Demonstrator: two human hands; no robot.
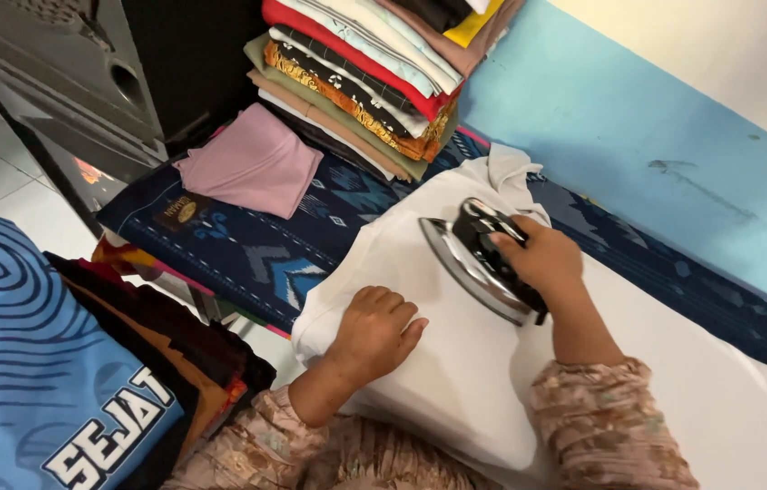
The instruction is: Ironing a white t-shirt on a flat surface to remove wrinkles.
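We iron a white garment (pixel 483 363) at centre.
Our right hand (pixel 542 259) grips the iron (pixel 479 259); our left hand (pixel 379 331), loosely curled, presses the cloth. Folded clothes (pixel 365 73) sit stacked at twelve o'clock.

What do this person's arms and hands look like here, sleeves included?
Both hands are bare, with no gloves; no rings or watch are visible. The left hand and right hand come out of loose sleeves in a pinkish-beige fabric with a busy, mottled floral-like print. The cuffs end partway along the forearms.
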